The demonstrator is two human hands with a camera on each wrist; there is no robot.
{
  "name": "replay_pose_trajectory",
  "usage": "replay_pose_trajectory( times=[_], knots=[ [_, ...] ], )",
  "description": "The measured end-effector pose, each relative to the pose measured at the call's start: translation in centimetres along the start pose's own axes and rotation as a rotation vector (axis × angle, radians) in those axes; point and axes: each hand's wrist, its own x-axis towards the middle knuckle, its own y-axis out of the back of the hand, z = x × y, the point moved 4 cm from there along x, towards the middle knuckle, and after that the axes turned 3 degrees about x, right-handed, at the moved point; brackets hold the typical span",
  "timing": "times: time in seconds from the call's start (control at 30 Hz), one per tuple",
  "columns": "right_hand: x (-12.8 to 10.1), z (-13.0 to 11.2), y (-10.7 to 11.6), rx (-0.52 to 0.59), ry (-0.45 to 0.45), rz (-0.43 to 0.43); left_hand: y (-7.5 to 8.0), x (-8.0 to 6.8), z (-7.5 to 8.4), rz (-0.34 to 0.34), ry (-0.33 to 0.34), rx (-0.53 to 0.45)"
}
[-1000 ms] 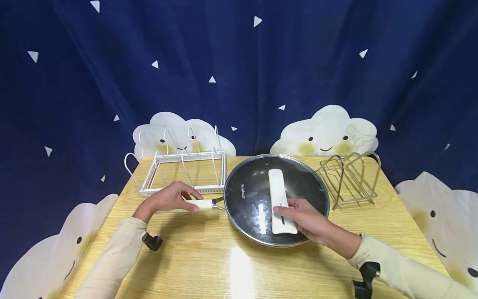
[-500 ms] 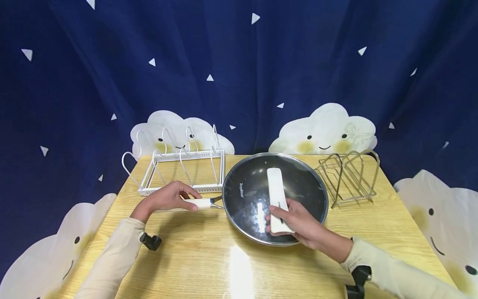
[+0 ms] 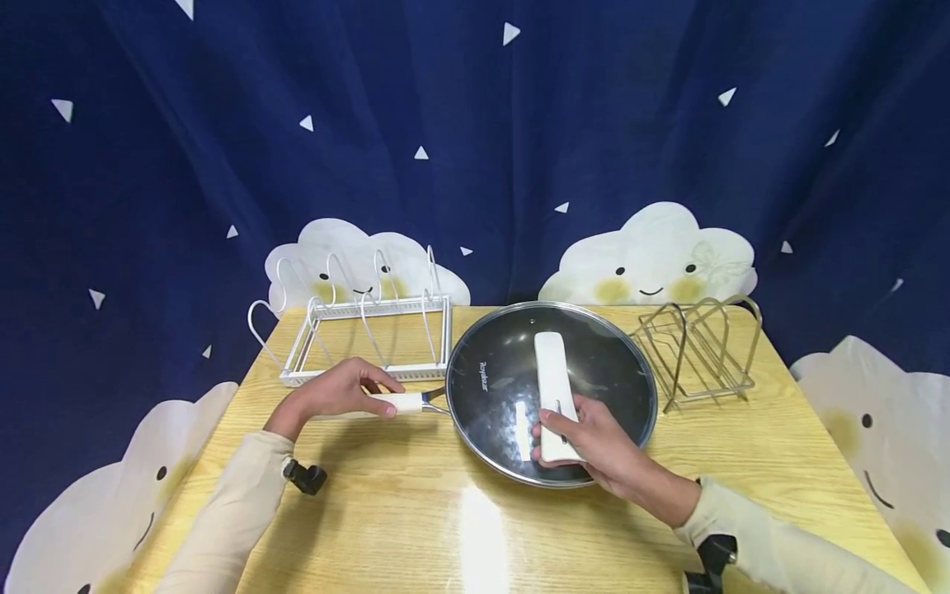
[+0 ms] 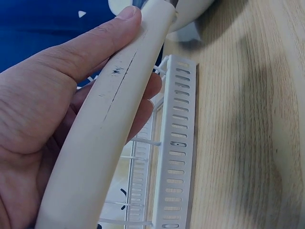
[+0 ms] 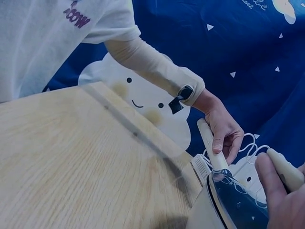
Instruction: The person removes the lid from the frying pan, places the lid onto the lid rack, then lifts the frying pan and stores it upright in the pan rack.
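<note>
A frying pan with a cream handle (image 3: 406,403) stands on the wooden table, covered by a dark glass lid (image 3: 497,429) with a metal rim. My left hand (image 3: 343,391) grips the pan's handle. In the left wrist view the thumb lies along one side of that handle (image 4: 102,119), and fingertips show on the other. Over the lid, my right hand (image 3: 597,441) holds the near end of the long white lid knob (image 3: 552,371), thumb on top and fingers round its far side. The right wrist view shows the lid (image 5: 238,200) sitting on the pan (image 5: 205,210).
Behind the left hand stands a white wire rack (image 3: 371,373) with upright loops. A bronze-coloured metal rack (image 3: 705,396) is to the right of the pan. The wooden table (image 3: 401,528) ends at a dark blue curtain (image 3: 482,124) with cloud prints.
My right hand has shifted slightly left, and its fingers have wrapped round the lid knob. The left hand, pan and lid stay in place; the head view wavers a little.
</note>
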Motion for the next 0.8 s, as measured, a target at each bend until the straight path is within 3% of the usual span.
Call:
replay_pose_trajectory(
  times=[0.27, 0.8],
  knots=[
    [-0.07, 0.17, 0.14, 0.028, 0.004, 0.031, 0.01, 0.11, 0.0, 0.004, -0.025, 0.005],
    [-0.06, 0.4, 0.39, 0.025, 0.031, 0.077, 0.04, 0.08, 0.27, -0.005, -0.003, 0.02]
  ],
)
